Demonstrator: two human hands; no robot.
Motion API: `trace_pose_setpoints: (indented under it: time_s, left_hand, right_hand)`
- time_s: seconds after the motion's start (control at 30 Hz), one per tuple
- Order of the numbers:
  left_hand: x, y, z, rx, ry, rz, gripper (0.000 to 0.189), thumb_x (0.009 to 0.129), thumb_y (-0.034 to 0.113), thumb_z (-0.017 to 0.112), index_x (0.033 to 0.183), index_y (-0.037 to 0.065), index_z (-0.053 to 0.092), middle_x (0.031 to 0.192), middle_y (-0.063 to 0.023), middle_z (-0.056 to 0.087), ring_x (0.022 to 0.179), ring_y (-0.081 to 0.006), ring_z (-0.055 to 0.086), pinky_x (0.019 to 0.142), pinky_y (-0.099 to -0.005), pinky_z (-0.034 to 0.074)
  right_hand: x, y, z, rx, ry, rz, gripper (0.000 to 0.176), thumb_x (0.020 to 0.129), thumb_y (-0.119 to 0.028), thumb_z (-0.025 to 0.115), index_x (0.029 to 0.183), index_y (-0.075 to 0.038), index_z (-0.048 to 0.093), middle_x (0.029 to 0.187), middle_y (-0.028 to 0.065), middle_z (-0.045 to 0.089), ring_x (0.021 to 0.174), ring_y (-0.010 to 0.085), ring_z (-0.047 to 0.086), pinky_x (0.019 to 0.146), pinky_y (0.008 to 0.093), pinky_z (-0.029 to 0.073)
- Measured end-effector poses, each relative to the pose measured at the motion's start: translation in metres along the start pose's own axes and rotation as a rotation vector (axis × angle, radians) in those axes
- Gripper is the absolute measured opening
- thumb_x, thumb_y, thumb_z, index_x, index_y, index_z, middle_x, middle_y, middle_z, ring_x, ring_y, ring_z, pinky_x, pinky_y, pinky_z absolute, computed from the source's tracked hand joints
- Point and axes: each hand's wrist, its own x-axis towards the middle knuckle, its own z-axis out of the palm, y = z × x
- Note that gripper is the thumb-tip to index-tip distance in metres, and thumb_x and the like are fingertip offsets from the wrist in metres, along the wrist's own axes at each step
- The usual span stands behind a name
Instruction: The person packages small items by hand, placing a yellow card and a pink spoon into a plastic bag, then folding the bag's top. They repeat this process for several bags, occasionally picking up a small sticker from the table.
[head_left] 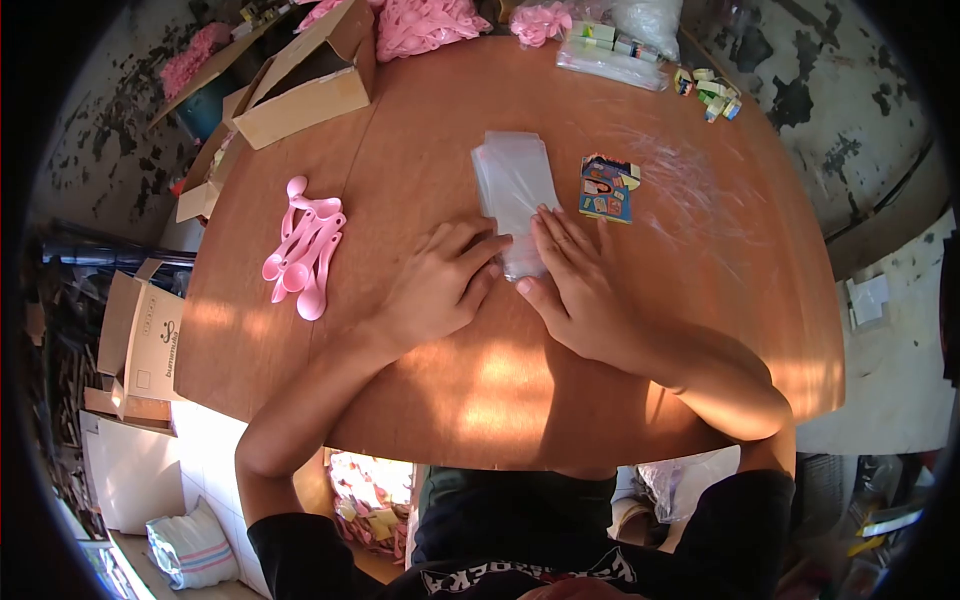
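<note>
While the right hand point(575, 285) lies open and flat on the near end of the stack of clear bags point(513, 175) in the middle of the worktop point(700, 300), the left hand point(440, 285) sits half-curled at its edge — pinching or not, cannot tell. Pink spoons point(305, 255) lie left — picture cards point(608, 188) right.

table point(420, 400): smooth matt brown wood | stack of bags point(512, 175): clear glossy plastic film | spoons point(305, 250), left: smooth pink plastic | boxes point(310, 95), far left: matt brown cardboard | cards point(608, 188): colour-printed paper
</note>
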Motion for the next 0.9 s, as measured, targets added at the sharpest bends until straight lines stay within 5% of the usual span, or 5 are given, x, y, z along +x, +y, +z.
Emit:
trace_pose_setpoints:
  time_s: [0.1,0.43,0.6,0.83,0.9]
  left_hand:
    - [-0.001,-0.001,0.000,0.007,-0.015,-0.002,0.035,0.084,0.010,0.062,0.119,0.006,0.062,0.122,-0.0141,0.056,0.109,-0.0335,0.055,0.094,-0.0416,0.045]
    - [-0.004,-0.001,0.000,0.050,0.002,0.029,0.036,0.085,0.014,0.063,0.120,0.006,0.061,0.123,-0.0136,0.054,0.110,-0.0333,0.053,0.095,-0.0426,0.043]
    - [-0.005,-0.002,0.000,0.061,0.001,0.031,0.036,0.085,0.015,0.062,0.120,0.006,0.061,0.123,-0.0134,0.054,0.111,-0.0331,0.052,0.095,-0.0426,0.043]
    - [-0.005,0.001,-0.002,-0.074,0.060,-0.067,0.046,0.083,0.012,0.064,0.127,0.008,0.054,0.129,-0.0145,0.047,0.115,-0.0335,0.049,0.097,-0.0452,0.040]
    - [-0.004,-0.001,-0.001,-0.100,0.199,-0.009,0.049,0.081,0.010,0.065,0.128,0.009,0.052,0.132,-0.0144,0.045,0.118,-0.0341,0.048,0.099,-0.0467,0.038]
  right_hand:
    - [0.002,0.002,-0.004,0.055,0.157,0.012,0.065,0.092,-0.026,0.054,0.139,0.011,0.032,0.144,0.0303,0.036,0.137,0.0419,0.032,0.112,0.0608,0.010]
    - [0.001,-0.006,-0.011,0.018,0.226,-0.011,0.069,0.090,-0.023,0.057,0.142,0.012,0.026,0.147,0.0314,0.030,0.138,0.0438,0.030,0.111,0.0602,0.009]
    - [0.001,0.001,-0.008,0.053,0.442,0.018,0.075,0.090,-0.023,0.056,0.145,0.011,0.017,0.150,0.0323,0.021,0.139,0.0459,0.026,0.112,0.0592,0.010]
    - [0.003,-0.011,-0.015,-0.092,0.185,-0.091,0.070,0.090,-0.023,0.056,0.143,0.010,0.026,0.149,0.0294,0.028,0.139,0.0439,0.028,0.111,0.0619,0.010]
    - [0.003,-0.014,-0.013,-0.098,0.117,-0.202,0.054,0.090,-0.020,0.056,0.134,0.008,0.043,0.142,0.0235,0.041,0.134,0.0401,0.037,0.111,0.0610,0.015]
